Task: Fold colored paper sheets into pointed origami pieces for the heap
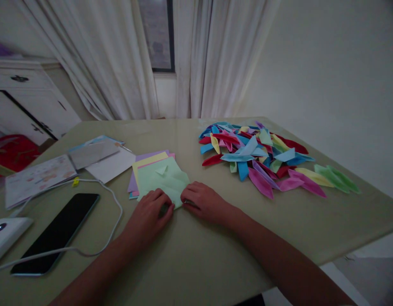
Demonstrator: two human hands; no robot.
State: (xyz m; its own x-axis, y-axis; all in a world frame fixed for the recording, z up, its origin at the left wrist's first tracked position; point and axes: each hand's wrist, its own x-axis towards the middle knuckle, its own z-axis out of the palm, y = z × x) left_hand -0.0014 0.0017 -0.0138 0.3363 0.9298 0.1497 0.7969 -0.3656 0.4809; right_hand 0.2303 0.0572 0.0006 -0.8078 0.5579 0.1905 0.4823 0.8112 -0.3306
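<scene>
A light green sheet of paper (pixel 161 176) lies in front of me, with creases across it and a small raised flap near its middle. My left hand (pixel 156 206) rests at its near edge, thumb and fingers curled together on the paper. At the near right corner my right hand (pixel 201 199) pinches the same sheet, its fingers closed. Under the green sheet sits a stack of coloured paper (pixel 133 182), with purple, yellow and pink edges showing. The fingertips partly hide the green sheet's near edge.
A heap of folded paper pieces (pixel 247 148) in many colours spreads over the table's right side. To the left are a black phone (pixel 59 231), a white cable (pixel 120 208), a white device (pixel 9 236), and several cards and papers (pixel 40 176). Curtains and a wall stand behind.
</scene>
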